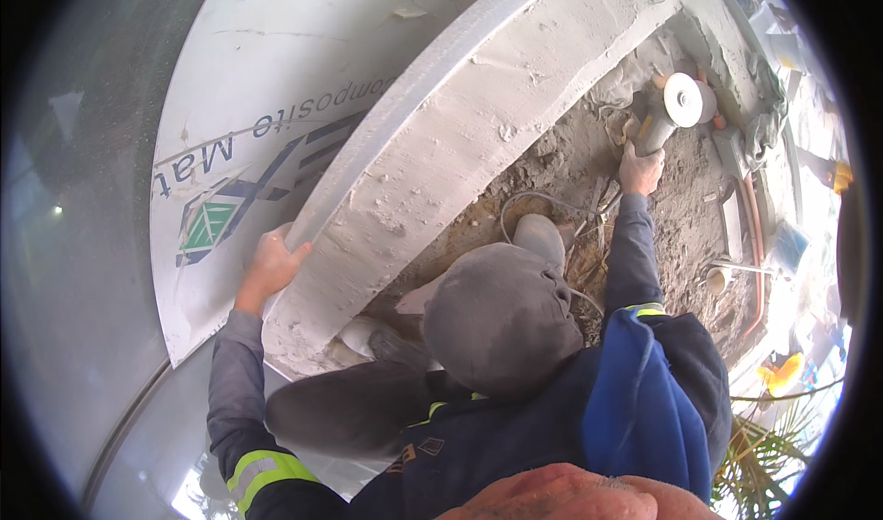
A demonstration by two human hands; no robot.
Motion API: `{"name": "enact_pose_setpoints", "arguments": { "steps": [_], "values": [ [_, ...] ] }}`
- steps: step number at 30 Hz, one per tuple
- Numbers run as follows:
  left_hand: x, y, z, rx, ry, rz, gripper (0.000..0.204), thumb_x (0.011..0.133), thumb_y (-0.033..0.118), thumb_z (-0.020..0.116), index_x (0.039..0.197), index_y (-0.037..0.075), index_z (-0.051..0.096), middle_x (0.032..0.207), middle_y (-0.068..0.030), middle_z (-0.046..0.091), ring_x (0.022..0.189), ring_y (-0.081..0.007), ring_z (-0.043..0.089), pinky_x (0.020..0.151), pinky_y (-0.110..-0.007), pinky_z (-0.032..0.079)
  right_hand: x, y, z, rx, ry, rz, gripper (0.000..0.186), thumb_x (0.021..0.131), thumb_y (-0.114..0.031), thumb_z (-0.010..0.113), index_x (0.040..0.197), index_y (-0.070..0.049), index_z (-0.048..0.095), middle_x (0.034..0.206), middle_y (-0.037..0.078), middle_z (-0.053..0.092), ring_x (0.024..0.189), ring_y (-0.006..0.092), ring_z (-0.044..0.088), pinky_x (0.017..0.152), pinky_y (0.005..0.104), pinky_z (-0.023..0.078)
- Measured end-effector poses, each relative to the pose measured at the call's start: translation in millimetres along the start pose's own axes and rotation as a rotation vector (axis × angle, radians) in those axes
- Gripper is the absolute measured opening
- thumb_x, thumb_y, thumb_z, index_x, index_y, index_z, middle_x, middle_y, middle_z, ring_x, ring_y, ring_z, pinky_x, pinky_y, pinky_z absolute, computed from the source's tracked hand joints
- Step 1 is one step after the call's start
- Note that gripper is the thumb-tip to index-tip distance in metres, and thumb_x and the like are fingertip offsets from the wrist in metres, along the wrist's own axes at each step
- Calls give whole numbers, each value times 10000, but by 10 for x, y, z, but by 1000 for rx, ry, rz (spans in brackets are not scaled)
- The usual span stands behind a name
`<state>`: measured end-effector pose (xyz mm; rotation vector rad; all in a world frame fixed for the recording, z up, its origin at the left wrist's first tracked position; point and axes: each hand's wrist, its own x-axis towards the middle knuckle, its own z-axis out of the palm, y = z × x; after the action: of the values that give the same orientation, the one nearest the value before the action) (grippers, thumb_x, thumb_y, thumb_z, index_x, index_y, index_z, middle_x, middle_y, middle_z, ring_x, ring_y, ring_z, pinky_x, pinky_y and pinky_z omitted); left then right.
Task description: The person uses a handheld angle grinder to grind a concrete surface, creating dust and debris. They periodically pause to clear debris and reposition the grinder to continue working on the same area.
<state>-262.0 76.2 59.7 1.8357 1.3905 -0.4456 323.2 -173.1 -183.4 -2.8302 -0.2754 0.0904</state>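
My left hand [276, 261] grips the pale edge strip [386, 106] along the top of a curved, rough plastered curb [506, 88]. My right hand [641, 169] is closed around the body of an angle grinder [659, 132], held over the rubble-strewn dirt bed inside the curb, with its white disc [682, 100] facing up. A loose grey cable [543, 198] loops across the dirt left of that hand. My grey-clad bent leg [497, 318] and shoe [538, 240] are below, between my arms. Whether the disc is spinning cannot be told.
A large white panel with printed lettering [248, 42] lies left of the curb, beside a grey glossy surface [83, 272]. Orange piping [751, 244] and a short pale pipe [719, 281] lie at the right. Yellow objects [780, 373] and palm leaves [763, 446] show beyond.
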Motion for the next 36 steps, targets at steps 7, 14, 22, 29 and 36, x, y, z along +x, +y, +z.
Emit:
{"name": "enact_pose_setpoints", "arguments": {
  "steps": [7,14,22,29,36],
  "values": [
    [37,53,-107,-89,-34,234,468,878,140,679,1294,-68,640,1093,-334,701,1068,-485,674,920,-465,539,17,522,-109,98,-180,-44,678,788,-496,852,1112,80,701,1093,266,739,1041,355,728,889,456,557],
    [148,-116,127,-130,9,446,460,854,101,659,1298,-19,656,1014,-335,700,996,-490,681,886,-501,548,-389,777,-411,-197,-89,58,674,764,-568,865,994,58,768,912,232,766,867,347,758,786,438,575],
    [314,-354,114,28,17,364,396,832,156,705,1006,-197,661,988,-413,678,987,-529,692,908,-535,553,-1391,-173,-1723,96,24,-128,680,826,-395,828,1221,129,649,1097,307,722,1049,403,719,910,444,563],
    [804,-632,246,98,49,579,412,799,181,645,1038,-153,669,1013,-421,667,1035,-531,677,921,-536,542,-3153,161,-3031,172,32,-140,654,845,-323,814,1277,126,614,1181,310,699,1080,403,711,933,421,555],
    [592,-483,152,100,59,603,391,804,230,725,862,-155,689,855,-349,710,856,-446,739,793,-503,542,-5285,1562,-3067,-192,-562,113,631,804,-381,799,1237,54,651,1134,276,711,1134,425,673,948,480,538]
  ]
}}
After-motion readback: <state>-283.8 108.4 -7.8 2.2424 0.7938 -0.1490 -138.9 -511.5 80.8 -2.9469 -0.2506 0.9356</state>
